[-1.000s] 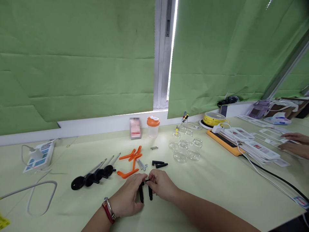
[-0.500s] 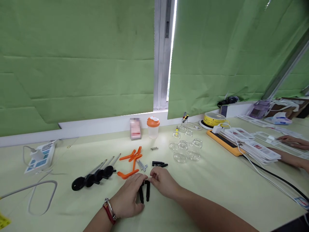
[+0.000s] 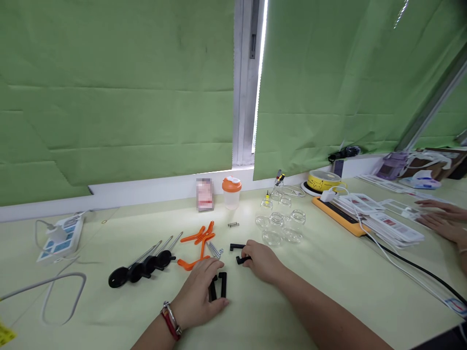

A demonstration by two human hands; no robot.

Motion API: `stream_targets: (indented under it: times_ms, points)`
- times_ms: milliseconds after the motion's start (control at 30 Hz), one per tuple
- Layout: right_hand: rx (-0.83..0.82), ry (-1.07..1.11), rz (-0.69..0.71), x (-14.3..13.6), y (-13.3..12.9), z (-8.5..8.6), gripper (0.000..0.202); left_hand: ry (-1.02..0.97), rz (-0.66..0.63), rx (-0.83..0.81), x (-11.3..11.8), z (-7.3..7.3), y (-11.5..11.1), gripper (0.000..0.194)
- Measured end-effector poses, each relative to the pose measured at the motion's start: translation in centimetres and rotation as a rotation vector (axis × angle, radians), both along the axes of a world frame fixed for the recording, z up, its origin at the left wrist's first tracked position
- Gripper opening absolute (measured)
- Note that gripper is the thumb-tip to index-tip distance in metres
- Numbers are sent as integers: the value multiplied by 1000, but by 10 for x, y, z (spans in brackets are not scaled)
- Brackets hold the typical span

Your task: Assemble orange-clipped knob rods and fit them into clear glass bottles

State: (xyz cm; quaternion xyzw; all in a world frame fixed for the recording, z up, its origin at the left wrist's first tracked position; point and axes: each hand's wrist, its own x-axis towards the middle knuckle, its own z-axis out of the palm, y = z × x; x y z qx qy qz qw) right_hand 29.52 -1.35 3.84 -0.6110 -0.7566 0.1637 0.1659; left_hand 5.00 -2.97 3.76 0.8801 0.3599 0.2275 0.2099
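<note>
My right hand (image 3: 263, 261) has its fingertips closed on a short black L-shaped piece (image 3: 242, 260) at the table surface. Just behind that, a similar black piece (image 3: 237, 246) lies flat. My left hand (image 3: 200, 291) rests on the table with thumb and fingers spread around two more black L-shaped pieces (image 3: 223, 284), which stand side by side; its thumb tip is at their near ends. Beyond the left fingertips are several metal screws (image 3: 214, 250) and orange plastic handles (image 3: 197, 264). A couple of small springs (image 3: 233, 224) lie farther back.
Black round parts with metal rods (image 3: 149, 265) lie to the left. Clear jars (image 3: 277, 228) stand at right, near an orange power strip (image 3: 339, 217) and stacked white cards (image 3: 396, 228). A lidded cup (image 3: 231, 192) is at the back. Another person's hands (image 3: 443, 218) rest far right.
My right hand has moved right and away from the left hand, and now grips one of the farther black pieces. The left thumb has shifted right, toward the near pieces' ends.
</note>
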Motion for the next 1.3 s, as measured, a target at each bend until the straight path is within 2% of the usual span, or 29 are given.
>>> stream_targets:
  times_ms: [100,200,333,433,533,633,733,833,967,1133,1300]
  points:
    - [-20,78,57,-2,-6,4,11,-44,19,49,5,0,-1,55]
    - [-55,321,140,-9,-14,4,14,-98,26,96,10,2,-4,49]
    - [-180,660,301,-22,-23,-2,13,-94,-47,108,19,8,-9,25]
    - [-257,728,351,-27,-24,-5,8,-72,-74,107,23,11,-11,17]
    - [-180,664,325,-22,-13,-4,4,-88,-62,96,24,11,-11,17]
    - [74,498,124,-11,11,-1,12,-90,-67,92,23,11,-11,17]
    - [193,133,-22,-2,41,-2,23,-74,-75,91,23,12,-12,18]
    - [193,33,-36,1,67,-5,30,-72,-72,91,21,13,-12,19]
    - [164,-83,-5,-4,88,-6,32,-58,-55,70,19,14,-13,20]
    - [113,-215,-5,-10,98,-3,27,-55,-28,67,18,14,-12,19]
    - [106,-254,-19,-7,97,-5,26,-60,-37,53,17,14,-11,18]
